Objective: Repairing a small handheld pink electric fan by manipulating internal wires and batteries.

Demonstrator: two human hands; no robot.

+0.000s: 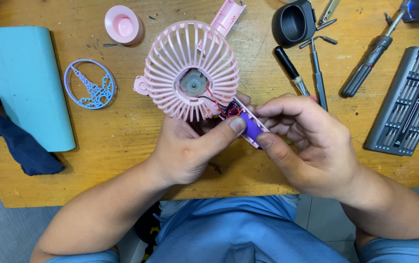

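A small pink hand fan with an open ribbed grille [192,70] and a bare grey motor at its hub is held above the wooden table [121,146]. My left hand [190,148] grips its opened handle from below, thumb pressed on the purple battery [251,124]. My right hand [307,139] pinches the same handle and battery from the right. Red and black wires [221,104] run from the motor into the handle.
A pink handle cover [226,17] and pink round cap [123,24] lie behind the fan. A blue round ornament [90,84] and blue roll [27,83] lie left. At right are a black cup [293,22], screwdrivers [367,61] and a grey bit case [406,102].
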